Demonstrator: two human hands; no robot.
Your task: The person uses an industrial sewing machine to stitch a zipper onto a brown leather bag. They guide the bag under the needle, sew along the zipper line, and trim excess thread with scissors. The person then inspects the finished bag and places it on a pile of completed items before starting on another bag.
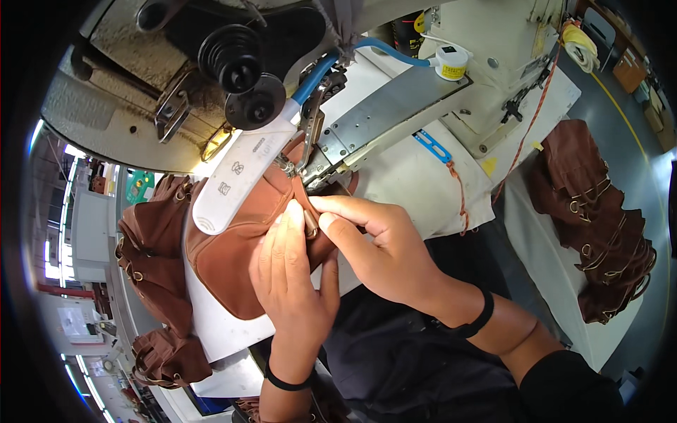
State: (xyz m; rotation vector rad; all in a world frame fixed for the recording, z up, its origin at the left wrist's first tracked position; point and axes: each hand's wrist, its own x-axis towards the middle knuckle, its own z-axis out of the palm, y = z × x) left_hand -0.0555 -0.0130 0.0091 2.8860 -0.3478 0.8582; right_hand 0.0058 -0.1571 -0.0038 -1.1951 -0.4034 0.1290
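Note:
A brown leather bag (236, 275) lies under the presser foot (285, 166) of a sewing machine. A narrow brown strap (302, 196) with a metal fitting (311, 224) runs from the needle area toward me. My left hand (295, 282) is closed on the bag, its fingertips pressed beside the strap and its thumb low against the leather. From the right, my right hand (384, 243) pinches the strap between thumb and forefinger, just in front of the foot. The needle tip is too small to make out.
A white lamp (243, 176) reaches over the bag's left part. The steel machine arm (395, 113) extends to the upper right. Brown bags (159, 261) are piled at left, more bags (589, 218) at right. A blue plastic tool (431, 146) on an orange cord lies on the white table (395, 190).

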